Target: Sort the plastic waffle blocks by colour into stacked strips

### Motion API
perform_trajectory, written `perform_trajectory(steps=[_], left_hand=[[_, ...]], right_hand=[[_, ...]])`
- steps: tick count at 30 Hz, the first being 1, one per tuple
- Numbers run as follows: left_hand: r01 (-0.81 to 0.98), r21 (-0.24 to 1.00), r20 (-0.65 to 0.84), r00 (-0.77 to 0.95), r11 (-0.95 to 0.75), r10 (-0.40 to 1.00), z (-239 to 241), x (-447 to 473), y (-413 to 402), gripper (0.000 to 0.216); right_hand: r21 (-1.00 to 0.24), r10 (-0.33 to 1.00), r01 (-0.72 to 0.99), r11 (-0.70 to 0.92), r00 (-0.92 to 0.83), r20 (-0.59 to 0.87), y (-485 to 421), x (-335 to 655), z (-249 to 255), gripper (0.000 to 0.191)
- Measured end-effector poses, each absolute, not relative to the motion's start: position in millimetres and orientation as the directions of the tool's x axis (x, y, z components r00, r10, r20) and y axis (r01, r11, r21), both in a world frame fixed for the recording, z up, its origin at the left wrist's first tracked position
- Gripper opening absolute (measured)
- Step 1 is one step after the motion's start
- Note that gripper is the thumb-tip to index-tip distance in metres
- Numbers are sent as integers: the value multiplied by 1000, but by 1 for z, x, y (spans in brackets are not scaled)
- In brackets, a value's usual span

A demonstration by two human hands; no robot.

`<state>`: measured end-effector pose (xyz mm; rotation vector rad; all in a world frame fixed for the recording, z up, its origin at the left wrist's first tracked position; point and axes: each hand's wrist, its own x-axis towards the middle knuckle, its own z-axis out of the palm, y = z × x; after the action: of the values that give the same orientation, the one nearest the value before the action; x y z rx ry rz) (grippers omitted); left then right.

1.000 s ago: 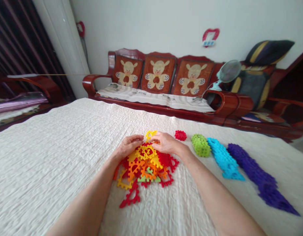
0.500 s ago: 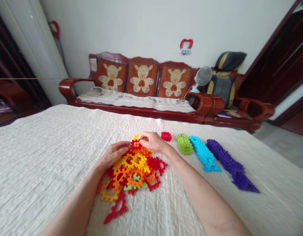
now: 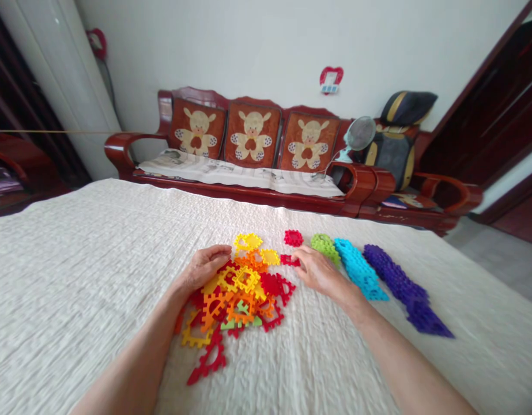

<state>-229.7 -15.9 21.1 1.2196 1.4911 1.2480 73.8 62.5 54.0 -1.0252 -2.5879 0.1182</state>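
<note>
A loose pile of flat plastic building pieces with notched edges (image 3: 248, 279), mostly red, orange and yellow with some green, lies before me. My right hand (image 3: 315, 268), to the right of the pile, pinches a red notched piece (image 3: 289, 260) with a window-like frame between thumb and fingers. Just beyond it lies a red square piece (image 3: 293, 237) on the cloth. At the pile's left edge is my left hand (image 3: 208, 266), fingers loosely curved and thumb apart, with no piece visible in it. Its underside is hidden.
Rows of green pieces (image 3: 325, 246), light blue pieces (image 3: 359, 271) and purple pieces (image 3: 404, 288) line the right side of the white quilted cloth (image 3: 97, 259). Past the table's far edge stands a wooden sofa (image 3: 248, 196) with bear cushions, and a small fan (image 3: 359, 135).
My right hand has moved right, carrying the red window piece from the top of the pile toward the lone red square. Yellow pieces at the far side are uncovered. My left hand stays nearly in place.
</note>
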Motion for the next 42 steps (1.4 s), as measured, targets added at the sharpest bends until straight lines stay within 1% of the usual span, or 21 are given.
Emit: perform_trajectory(steps=[2, 6, 8, 11, 15, 18, 21, 25, 30, 32, 35, 37, 39, 42], left_hand=[[151, 987, -19, -191, 49, 981, 22, -229, -16, 55], [152, 987, -19, -200, 50, 980, 21, -229, -15, 57], [156, 986, -18, -194, 49, 981, 19, -230, -15, 57], [147, 988, -21, -188, 49, 982, 16, -231, -14, 58], [133, 990, -23, -198, 50, 980, 16, -231, -13, 59], [118, 991, -33, -201, 58, 979, 17, -229, -13, 59], [108, 992, -45, -213, 69, 976, 20, -228, -14, 61], [104, 992, -47, -213, 70, 976, 21, -227, -14, 62], [123, 991, -29, -202, 55, 979, 19, -229, -14, 58], [135, 989, -25, -199, 53, 980, 19, -229, -14, 56], [133, 989, -33, -196, 60, 980, 21, -228, -15, 55], [123, 990, -44, -193, 69, 980, 22, -228, -16, 56], [119, 990, -46, -191, 69, 980, 22, -228, -16, 57], [136, 989, -23, -196, 51, 980, 20, -229, -15, 54]], right_hand=[[-237, 663, 620, 748, -717, 215, 62, 75, 53, 27], [-306, 649, 582, 754, -731, 210, 68, 72, 48, 44], [-318, 653, 582, 749, -731, 201, 72, 72, 42, 46], [-337, 661, 584, 739, -726, 190, 75, 73, 37, 43], [-362, 661, 571, 737, -721, 208, 75, 75, 45, 47], [-330, 664, 580, 744, -698, 270, 85, 74, 59, 51], [-256, 702, 654, 712, -644, 306, 109, 70, 71, 51], [-176, 764, 746, 642, -605, 223, 140, 62, 76, 46], [-165, 785, 768, 619, -602, 145, 151, 57, 75, 41], [-173, 790, 771, 613, -590, 168, 147, 57, 76, 45], [-195, 734, 714, 672, -609, 301, 132, 58, 74, 50], [-232, 667, 632, 740, -644, 375, 116, 56, 69, 45], [-282, 635, 570, 772, -663, 397, 98, 53, 59, 39], [-329, 659, 572, 752, -636, 401, 74, 47, 41, 31]])
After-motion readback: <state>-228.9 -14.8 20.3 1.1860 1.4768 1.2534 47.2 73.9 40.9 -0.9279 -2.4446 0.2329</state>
